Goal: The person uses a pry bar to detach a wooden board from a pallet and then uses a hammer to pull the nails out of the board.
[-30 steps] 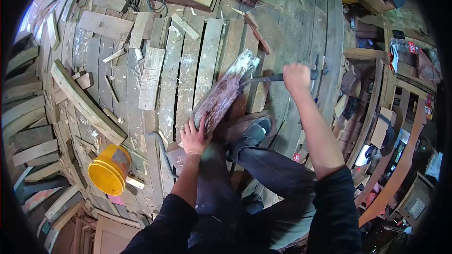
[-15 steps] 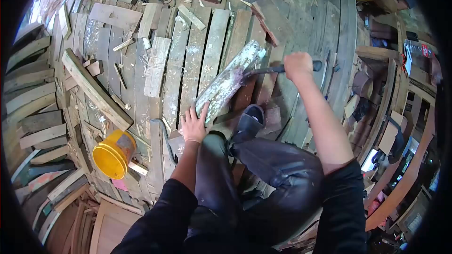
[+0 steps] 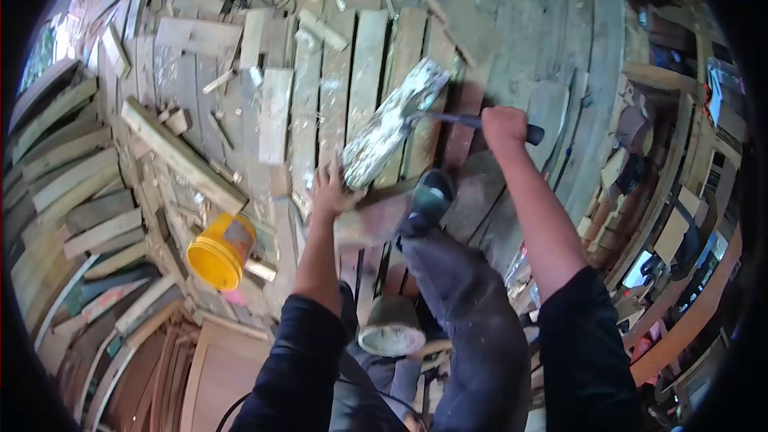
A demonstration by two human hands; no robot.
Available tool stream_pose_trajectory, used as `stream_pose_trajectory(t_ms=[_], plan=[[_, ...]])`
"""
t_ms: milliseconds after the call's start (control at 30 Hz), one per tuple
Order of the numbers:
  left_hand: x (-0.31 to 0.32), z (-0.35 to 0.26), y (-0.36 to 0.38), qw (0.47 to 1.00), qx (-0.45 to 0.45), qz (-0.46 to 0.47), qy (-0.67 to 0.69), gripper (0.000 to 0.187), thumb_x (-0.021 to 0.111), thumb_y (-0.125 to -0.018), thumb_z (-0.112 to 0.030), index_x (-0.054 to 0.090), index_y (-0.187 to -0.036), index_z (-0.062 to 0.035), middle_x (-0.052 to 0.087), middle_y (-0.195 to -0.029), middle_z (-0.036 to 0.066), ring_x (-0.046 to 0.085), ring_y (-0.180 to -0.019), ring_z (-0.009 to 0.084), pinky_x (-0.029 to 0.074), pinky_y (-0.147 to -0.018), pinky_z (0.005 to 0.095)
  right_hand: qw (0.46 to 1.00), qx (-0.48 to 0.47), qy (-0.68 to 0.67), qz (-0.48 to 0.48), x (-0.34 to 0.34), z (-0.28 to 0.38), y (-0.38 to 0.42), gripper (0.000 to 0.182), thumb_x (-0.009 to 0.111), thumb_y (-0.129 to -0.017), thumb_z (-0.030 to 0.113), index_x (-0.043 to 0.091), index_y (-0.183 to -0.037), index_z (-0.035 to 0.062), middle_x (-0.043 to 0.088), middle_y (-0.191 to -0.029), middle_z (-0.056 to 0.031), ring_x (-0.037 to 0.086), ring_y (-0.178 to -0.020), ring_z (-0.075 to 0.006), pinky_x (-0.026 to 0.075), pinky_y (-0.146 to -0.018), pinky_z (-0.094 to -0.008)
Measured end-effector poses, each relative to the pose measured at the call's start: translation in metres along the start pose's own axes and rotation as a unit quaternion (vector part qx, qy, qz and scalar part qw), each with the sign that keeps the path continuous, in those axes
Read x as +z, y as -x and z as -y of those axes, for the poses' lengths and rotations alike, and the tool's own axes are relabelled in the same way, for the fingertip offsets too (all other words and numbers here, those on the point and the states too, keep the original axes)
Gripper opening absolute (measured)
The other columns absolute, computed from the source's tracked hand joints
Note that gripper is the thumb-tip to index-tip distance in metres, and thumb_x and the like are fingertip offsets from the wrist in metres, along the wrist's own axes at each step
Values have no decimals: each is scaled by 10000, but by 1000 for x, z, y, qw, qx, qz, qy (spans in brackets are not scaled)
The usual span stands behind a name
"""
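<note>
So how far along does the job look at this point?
Done: nothing clearly finished; scattered wood slivers only hint at some work. In hand: the left hand is at the near end of the mottled board, and the right hand grips a dark-handled tool, its tip at the board's face. Left: probably much of that face, patchy white along its length, though blur hides its exact state.

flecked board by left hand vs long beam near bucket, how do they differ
The flecked board is patched with white; the long beam is plain brown. The left hand is at the flecked board's near end, while no hand touches the long beam. Both are wooden.
</note>
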State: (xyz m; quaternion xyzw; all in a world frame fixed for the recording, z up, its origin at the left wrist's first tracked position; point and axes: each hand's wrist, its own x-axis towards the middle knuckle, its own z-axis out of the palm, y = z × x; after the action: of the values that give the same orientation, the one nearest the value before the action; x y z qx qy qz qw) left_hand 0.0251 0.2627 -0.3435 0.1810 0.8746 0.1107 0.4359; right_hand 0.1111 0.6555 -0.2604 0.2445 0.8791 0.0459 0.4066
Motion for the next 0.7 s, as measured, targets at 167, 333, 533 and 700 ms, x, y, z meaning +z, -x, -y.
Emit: stream_pose_trajectory(t_ms=[167, 333, 533, 700], plan=[[-112, -75, 21, 984, -3, 145, -105, 987, 688, -733, -496, 133, -1521, -281, 394, -1458, 180, 317, -1372, 386, 253, -1090, 596, 995, -68, -55, -45, -14, -10, 12, 109, 646, -786, 148, 739, -836, 119, 720, -830, -70, 708, -770, -253, 556, -665, -385], [-220, -113, 81, 969, 183, 141, 93, 554, 591, -846, -209, 433, -1372, -133, 551, -1256, 227, 551, -1113, 410, 452, -949, 420, 876, 3, -336, 345, -93, -22, -8, 183, 642, -833, 159, 684, -906, -4, 693, -793, -142, 662, -607, -230, 554, -578, -354], [-272, -72, 158, 965, 185, 145, -121, 512, 640, -841, -183, 498, -1332, -149, 591, -1188, 129, 547, -1152, 304, 412, -982, 430, 562, 32, -683, 466, -82, -47, 7, 182, 561, -916, 107, 616, -1074, 35, 640, -836, -108, 534, -521, -109, 445, -422, -231], [-285, -35, 177, 991, 102, 84, -23, 454, 627, -807, -220, 542, -1249, -158, 581, -1125, 93, 536, -1084, 291, 379, -960, 441, 480, 150, -763, 405, -64, -4, 63, 353, 558, -906, 81, 513, -1256, 90, 560, -737, -70, 426, -422, -71, 360, -350, -235]])
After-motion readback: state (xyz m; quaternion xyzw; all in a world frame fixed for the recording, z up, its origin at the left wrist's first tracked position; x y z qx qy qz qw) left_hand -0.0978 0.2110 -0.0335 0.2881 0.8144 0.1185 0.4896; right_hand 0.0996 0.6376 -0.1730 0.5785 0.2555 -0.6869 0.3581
